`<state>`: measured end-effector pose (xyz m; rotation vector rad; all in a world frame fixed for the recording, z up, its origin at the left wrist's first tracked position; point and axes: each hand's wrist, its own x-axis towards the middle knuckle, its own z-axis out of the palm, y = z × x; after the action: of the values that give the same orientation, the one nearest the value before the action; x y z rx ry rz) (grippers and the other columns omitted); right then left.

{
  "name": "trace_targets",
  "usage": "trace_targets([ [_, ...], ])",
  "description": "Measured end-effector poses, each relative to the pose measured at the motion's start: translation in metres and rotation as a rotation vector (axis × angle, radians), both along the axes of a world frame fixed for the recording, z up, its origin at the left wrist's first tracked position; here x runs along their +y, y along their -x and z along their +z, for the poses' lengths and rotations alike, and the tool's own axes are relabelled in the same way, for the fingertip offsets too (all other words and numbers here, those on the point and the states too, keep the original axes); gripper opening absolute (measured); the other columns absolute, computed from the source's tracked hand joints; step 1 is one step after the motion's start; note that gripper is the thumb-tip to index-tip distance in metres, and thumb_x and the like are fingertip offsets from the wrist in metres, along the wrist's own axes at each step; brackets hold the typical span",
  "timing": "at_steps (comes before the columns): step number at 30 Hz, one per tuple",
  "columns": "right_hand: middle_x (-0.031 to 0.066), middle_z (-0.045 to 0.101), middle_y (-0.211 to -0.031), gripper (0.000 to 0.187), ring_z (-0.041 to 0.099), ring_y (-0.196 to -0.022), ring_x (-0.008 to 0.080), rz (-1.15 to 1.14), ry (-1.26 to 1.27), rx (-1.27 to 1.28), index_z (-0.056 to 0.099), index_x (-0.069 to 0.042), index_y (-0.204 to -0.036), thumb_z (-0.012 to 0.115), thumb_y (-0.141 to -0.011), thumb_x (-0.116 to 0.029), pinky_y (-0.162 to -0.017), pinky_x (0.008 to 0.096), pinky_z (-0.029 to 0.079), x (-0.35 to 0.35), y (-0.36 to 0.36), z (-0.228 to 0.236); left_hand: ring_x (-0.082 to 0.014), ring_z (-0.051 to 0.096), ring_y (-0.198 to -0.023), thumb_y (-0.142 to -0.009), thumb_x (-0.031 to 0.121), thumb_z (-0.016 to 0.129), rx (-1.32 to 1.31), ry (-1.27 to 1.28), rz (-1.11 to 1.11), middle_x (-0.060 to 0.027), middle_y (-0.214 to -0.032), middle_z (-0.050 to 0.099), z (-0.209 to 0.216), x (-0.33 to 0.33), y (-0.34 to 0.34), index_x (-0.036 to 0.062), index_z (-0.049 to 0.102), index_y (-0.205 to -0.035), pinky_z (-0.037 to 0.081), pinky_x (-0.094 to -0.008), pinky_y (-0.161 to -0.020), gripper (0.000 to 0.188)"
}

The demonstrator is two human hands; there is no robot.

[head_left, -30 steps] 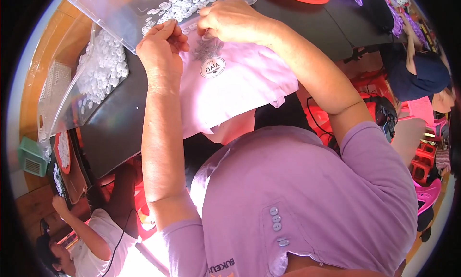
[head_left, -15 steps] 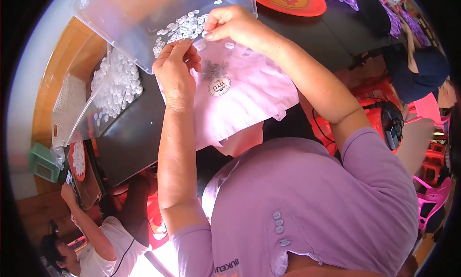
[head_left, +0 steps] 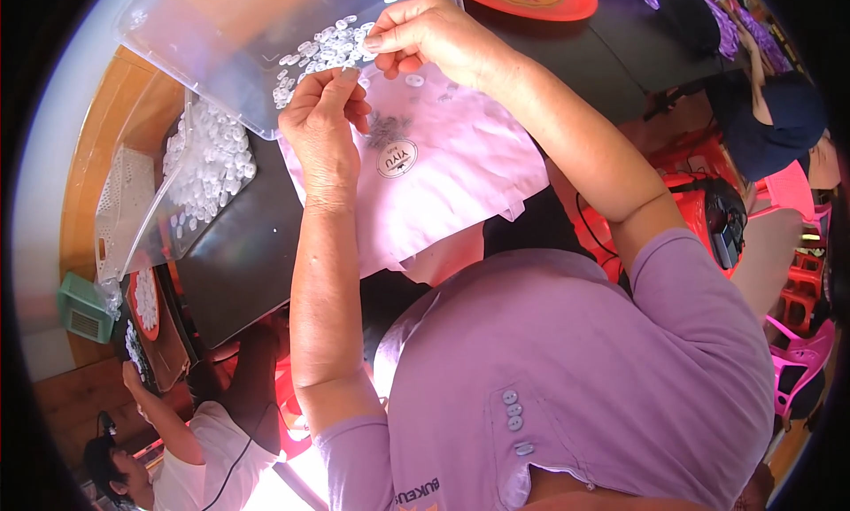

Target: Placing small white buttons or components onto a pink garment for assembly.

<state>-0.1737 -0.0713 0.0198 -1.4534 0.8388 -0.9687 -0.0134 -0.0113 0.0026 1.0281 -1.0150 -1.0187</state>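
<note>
Many white pieces [head_left: 329, 49] lie in the clear bin [head_left: 221, 68]; the right hand [head_left: 425, 37] has shifted to their edge, its fingertips now within reach of them, grip unclear. The left hand [head_left: 323, 117] stays nearby, thumb and forefinger together.

A dark table [head_left: 243, 276] shows near nine o'clock, red stools [head_left: 804, 270] at three, a pink chair [head_left: 806, 356] between three and four, bright light [head_left: 288, 487] at seven.
</note>
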Motion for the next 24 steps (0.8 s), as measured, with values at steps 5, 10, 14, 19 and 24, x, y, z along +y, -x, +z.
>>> trace_targets([
  [5, 0.0037, 0.065, -0.074, 0.017, 0.063, -0.068, 0.0109, 0.007, 0.031, 0.027, 0.067, -0.003, -0.088, 0.066, -0.086, -0.02, -0.06, 0.0216, 0.044, 0.0017, 0.0, -0.0003, -0.0138, 0.055, -0.057, -0.084, 0.006, 0.063, -0.01, 0.004, -0.009, -0.0076, -0.069, 0.059, -0.0004, 0.0007, 0.0002, -0.0064, 0.062, -0.085, 0.041, -0.0259, -0.046, 0.012],
  [10, 0.0075, 0.065, -0.069, 0.02, 0.063, -0.064, 0.0144, 0.001, 0.049, 0.008, 0.069, -0.001, -0.085, 0.072, -0.08, -0.02, -0.059, 0.0253, 0.047, -0.0027, 0.0003, -0.0027, -0.0138, 0.055, -0.057, -0.084, 0.006, 0.063, -0.021, 0.001, -0.018, -0.0078, -0.069, 0.059, -0.0003, 0.0013, 0.0006, -0.0066, 0.062, -0.085, 0.041, -0.0258, -0.046, 0.013],
  [14, 0.0072, 0.065, -0.069, 0.019, 0.063, -0.064, 0.0141, 0.0, 0.063, 0.014, 0.069, -0.001, -0.085, 0.071, -0.08, -0.019, -0.059, 0.0252, 0.047, -0.0004, 0.0003, 0.0, -0.0139, 0.054, -0.056, -0.084, 0.007, 0.063, -0.013, -0.001, -0.032, -0.0077, -0.069, 0.059, -0.0011, 0.0012, -0.0007, -0.0067, 0.062, -0.085, 0.041, -0.026, -0.046, 0.014],
  [19, 0.0033, 0.064, -0.071, 0.018, 0.062, -0.065, 0.0104, 0.087, 0.06, 0.073, 0.067, -0.003, -0.086, 0.068, -0.085, -0.021, -0.059, 0.0221, 0.044, 0.005, -0.0018, 0.0023, -0.014, 0.055, -0.057, -0.085, 0.008, 0.063, -0.021, -0.001, -0.041, -0.0079, -0.069, 0.059, -0.0013, 0.0019, -0.0002, -0.0064, 0.062, -0.085, 0.042, -0.0261, -0.047, 0.014],
  [24, 0.0035, 0.064, -0.069, 0.018, 0.061, -0.064, 0.01, 0.091, 0.061, 0.075, 0.067, -0.003, -0.085, 0.067, -0.086, -0.021, -0.057, 0.0219, 0.044, -0.0018, 0.0024, 0.0, -0.0141, 0.058, -0.059, -0.086, 0.007, 0.066, 0.103, -0.001, -0.099, -0.0077, -0.073, 0.062, -0.0011, 0.0009, 0.0028, -0.0044, 0.062, -0.091, 0.044, -0.0253, -0.047, 0.013],
])
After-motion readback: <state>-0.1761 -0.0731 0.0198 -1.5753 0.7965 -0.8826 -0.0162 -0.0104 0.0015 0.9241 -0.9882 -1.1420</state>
